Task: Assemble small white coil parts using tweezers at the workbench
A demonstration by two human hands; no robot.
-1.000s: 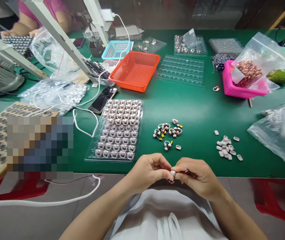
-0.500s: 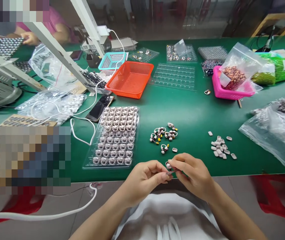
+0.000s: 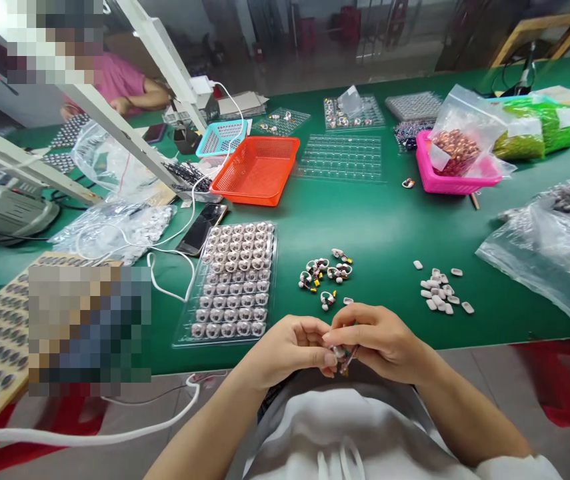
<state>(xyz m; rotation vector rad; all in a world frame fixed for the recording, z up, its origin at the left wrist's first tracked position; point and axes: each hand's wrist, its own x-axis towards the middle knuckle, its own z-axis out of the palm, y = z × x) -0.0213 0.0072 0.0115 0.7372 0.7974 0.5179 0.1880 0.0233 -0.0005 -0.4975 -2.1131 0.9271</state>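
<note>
small wired part point(image 3: 339, 352) pinched just off the near edge of the worktop point(image 3: 365, 220).
from the part, a filled clear tray point(image 3: 232, 287) is set at ten o'clock; by the left hand point(image 3: 292, 350) the part is gripped at its three o'clock, by the right hand point(image 3: 382, 340) at its nine, fingertips closed, probably for steadiness; wired pieces point(image 3: 325, 273) are clustered at twelve, pale caps point(image 3: 437, 292) at two, seemingly for easy reach.

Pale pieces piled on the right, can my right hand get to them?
Probably yes: only bare table lies before the pale pieces, though the right hand is busy with a small part.
</note>
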